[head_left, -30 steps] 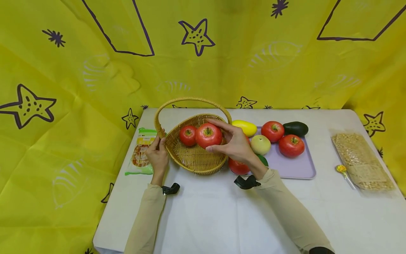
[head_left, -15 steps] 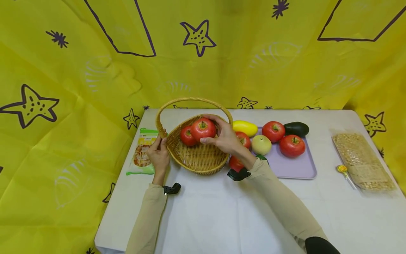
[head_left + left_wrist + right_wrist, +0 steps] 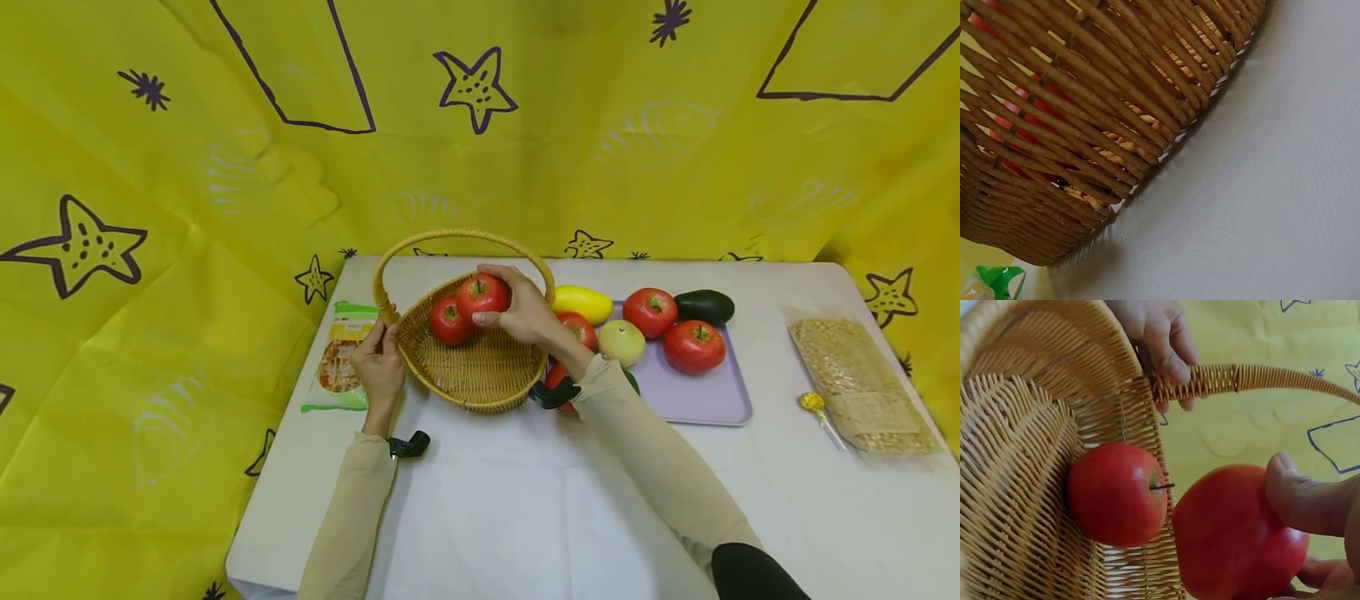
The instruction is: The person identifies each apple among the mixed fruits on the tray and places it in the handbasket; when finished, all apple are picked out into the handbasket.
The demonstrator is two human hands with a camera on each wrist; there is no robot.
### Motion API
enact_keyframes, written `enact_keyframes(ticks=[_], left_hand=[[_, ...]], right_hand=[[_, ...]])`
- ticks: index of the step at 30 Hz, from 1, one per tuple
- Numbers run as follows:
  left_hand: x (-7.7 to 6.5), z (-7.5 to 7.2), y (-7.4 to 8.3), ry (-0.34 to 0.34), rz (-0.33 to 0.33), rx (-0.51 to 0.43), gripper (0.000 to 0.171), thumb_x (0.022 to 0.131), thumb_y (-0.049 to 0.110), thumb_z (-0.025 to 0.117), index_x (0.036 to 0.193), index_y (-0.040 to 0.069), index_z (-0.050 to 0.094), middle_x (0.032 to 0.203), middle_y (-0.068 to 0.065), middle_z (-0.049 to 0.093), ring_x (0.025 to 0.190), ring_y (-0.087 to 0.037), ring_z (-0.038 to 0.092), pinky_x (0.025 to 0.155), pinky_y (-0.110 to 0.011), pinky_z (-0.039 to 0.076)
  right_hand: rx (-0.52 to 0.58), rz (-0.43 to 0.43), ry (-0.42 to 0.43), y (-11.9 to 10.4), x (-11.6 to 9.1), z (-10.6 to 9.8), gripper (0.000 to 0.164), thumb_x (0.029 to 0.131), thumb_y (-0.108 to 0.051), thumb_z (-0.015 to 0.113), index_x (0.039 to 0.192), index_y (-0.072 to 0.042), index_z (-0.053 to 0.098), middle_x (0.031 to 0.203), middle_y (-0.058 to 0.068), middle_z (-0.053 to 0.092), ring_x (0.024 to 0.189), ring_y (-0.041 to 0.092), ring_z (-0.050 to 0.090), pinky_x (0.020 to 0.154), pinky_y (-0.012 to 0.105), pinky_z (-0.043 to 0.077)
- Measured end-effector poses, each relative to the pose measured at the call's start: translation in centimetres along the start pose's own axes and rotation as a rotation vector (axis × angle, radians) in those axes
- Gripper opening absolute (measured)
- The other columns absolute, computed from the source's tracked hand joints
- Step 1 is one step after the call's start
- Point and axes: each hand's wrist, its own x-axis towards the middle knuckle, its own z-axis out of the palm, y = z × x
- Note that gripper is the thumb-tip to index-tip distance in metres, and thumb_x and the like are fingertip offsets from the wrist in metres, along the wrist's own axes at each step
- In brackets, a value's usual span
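A wicker basket (image 3: 471, 385) with an arched handle (image 3: 462, 234) stands on the white table. My left hand (image 3: 379, 367) grips the base of the handle on the basket's left side, seen also in the right wrist view. Inside the basket lies one red apple (image 3: 450, 322), its stem showing. My right hand (image 3: 527, 310) holds a second red apple (image 3: 482, 295) between thumb and fingers, over the basket beside the first one. Whether the held apple touches the basket cannot be told. Through the weave in the left wrist view, red patches (image 3: 1032, 119) show.
To the right, a lilac tray (image 3: 697, 402) carries red apples (image 3: 694, 347), a pale round fruit (image 3: 620, 342), a dark green avocado-like item (image 3: 705, 307) and a yellow oblong one (image 3: 583, 304). A food packet (image 3: 341, 358) lies left; a lollipop (image 3: 821, 417) and grain bag (image 3: 862, 387) lie far right.
The right hand has moved left and slightly away with its apple, lowering it toward the apple in the basket. The left hand keeps its grip on the handle base.
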Motion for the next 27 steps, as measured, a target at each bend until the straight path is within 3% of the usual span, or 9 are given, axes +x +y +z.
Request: enact_keyframes(ticks=[7,19,27], left_hand=[[0.1,-0.1,0.0,-0.004,0.005,0.024,0.03,0.089,-0.014,0.062,0.119,-0.01,0.066,0.112,-0.026,0.069,0.106,-0.035,0.068,0.088,-0.02,0.056],[-0.1,-0.1,0.1,0.001,0.001,0.031,0.029,0.089,-0.014,0.062,0.117,-0.012,0.066,0.111,-0.029,0.068,0.106,-0.034,0.068,0.088,-0.021,0.056],[-0.2,-0.2,0.7,0.01,-0.025,0.089,0.027,0.089,-0.01,0.066,0.115,-0.015,0.065,0.104,-0.031,0.069,0.095,-0.042,0.069,0.082,-0.017,0.056]], right_hand=[[0.021,0.093,-0.004,-0.2,1.0,0.0,0.076,0.083,-0.012,0.08,0.149,-0.015,0.043,0.15,0.011,0.04,0.127,0.033,0.05,0.107,0.047,0.045],[-0.027,0.203,-0.011,0.2,2.4,0.5,0.074,0.084,-0.01,0.078,0.149,-0.01,0.043,0.149,0.016,0.04,0.128,0.033,0.048,0.108,0.045,0.043],[-0.12,0.251,0.015,0.2,2.6,0.5,0.074,0.081,-0.011,0.08,0.146,-0.007,0.044,0.145,0.02,0.044,0.123,0.036,0.051,0.105,0.047,0.046]])
